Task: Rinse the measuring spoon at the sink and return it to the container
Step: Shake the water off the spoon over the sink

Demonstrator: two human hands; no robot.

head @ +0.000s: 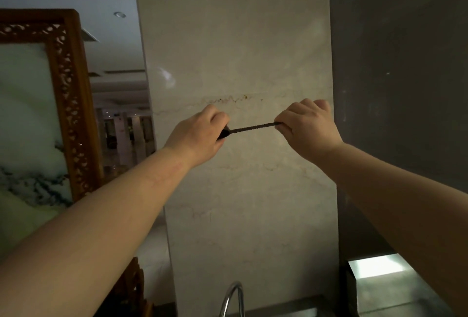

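Observation:
A dark measuring spoon (253, 128) with a thin ridged handle is held level between both hands, raised in front of a pale marble wall. My left hand (200, 136) is closed around its bowl end, which shows only as a dark edge under the fingers. My right hand (307, 126) pinches the tip of the handle. A curved chrome faucet (233, 296) rises at the bottom edge, well below the hands. No container is in view.
A carved wooden frame (73, 104) around a marbled panel stands at the left. A dark grey wall (400, 88) fills the right side. A steel counter (395, 294) with a bright reflective patch lies at the bottom right.

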